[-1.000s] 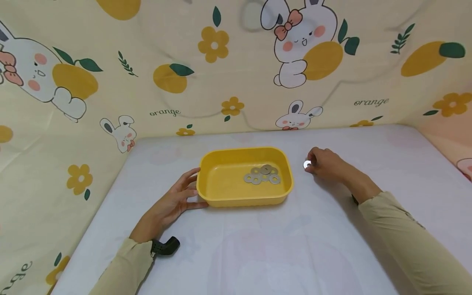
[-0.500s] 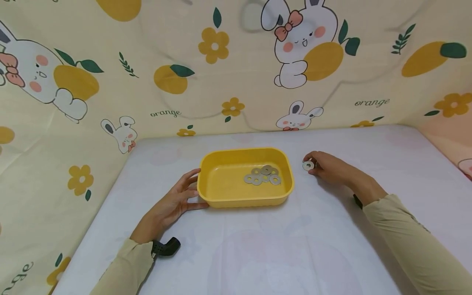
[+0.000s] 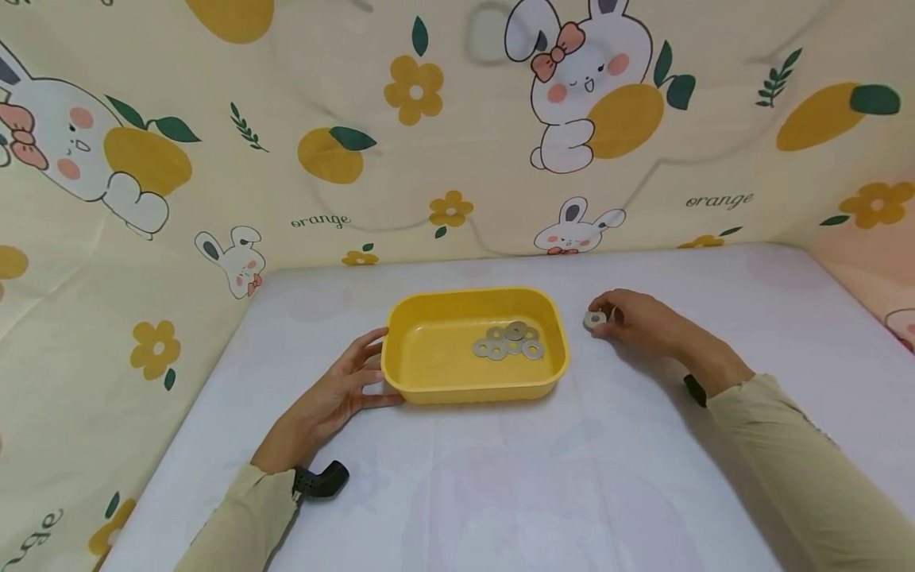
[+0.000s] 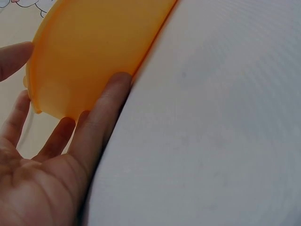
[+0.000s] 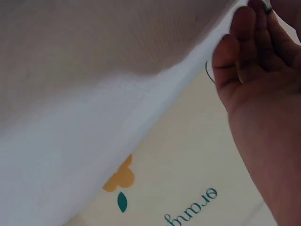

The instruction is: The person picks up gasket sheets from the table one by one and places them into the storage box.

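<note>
A yellow rectangular tray (image 3: 422, 381) stands on the table, with several flat metal washers (image 3: 532, 349) lying in its right half, some overlapping. My left hand (image 3: 341, 397) rests against the tray's left end, fingers spread and fairly straight. In the left wrist view the fingertips (image 4: 117, 84) touch the tray's orange-looking outer wall (image 4: 94, 52). To the right of the tray, my right hand (image 3: 639, 322) pinches a metal washer (image 3: 594, 320) between thumb and fingers, its hole facing up toward the head camera. The right wrist view shows the hand (image 5: 263, 84) at the upper right, with the washer mostly hidden.
A pale white cloth (image 3: 493, 477) covers the table. Behind it hangs a cream curtain (image 3: 400, 175) printed with rabbits, oranges and flowers, which also runs along the left side. A black wrist strap piece (image 3: 322, 480) sits at the left wrist.
My right hand shifts slightly and turns the washer in its fingers, so its flat face and hole show more. The left hand and tray stay in place.
</note>
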`<state>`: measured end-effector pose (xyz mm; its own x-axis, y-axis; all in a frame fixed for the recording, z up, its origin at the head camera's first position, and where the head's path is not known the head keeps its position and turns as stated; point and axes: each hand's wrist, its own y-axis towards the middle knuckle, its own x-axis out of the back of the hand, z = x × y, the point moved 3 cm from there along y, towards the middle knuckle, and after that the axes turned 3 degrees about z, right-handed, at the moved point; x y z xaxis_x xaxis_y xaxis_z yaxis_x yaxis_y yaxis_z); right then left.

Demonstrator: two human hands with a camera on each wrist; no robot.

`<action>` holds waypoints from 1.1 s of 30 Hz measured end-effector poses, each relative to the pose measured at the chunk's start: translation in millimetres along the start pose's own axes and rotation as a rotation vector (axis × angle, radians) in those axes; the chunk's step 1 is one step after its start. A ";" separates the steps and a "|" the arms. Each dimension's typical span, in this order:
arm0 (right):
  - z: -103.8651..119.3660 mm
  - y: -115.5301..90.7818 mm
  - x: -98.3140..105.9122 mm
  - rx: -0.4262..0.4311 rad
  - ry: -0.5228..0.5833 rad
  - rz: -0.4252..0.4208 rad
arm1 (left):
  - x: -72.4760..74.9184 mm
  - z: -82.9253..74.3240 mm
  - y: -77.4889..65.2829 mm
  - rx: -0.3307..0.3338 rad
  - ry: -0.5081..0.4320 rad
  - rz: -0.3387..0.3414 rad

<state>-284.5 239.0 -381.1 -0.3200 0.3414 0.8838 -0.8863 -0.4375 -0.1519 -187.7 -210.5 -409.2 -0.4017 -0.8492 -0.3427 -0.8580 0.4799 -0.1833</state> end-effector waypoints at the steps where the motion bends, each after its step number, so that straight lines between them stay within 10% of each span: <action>1: 0.5 0.2 0.9 0.007 -0.006 -0.009 | 0.2 0.3 -0.1 0.002 -0.005 -0.004; 33: 68.3 -5.0 33.7 0.290 0.075 -0.271 | -0.5 0.9 3.3 -0.017 0.059 0.006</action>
<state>-268.0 195.9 -320.4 -0.1209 0.5312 0.8386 -0.8139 -0.5367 0.2226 -190.1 -208.3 -410.6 -0.4246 -0.8580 -0.2890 -0.8605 0.4817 -0.1658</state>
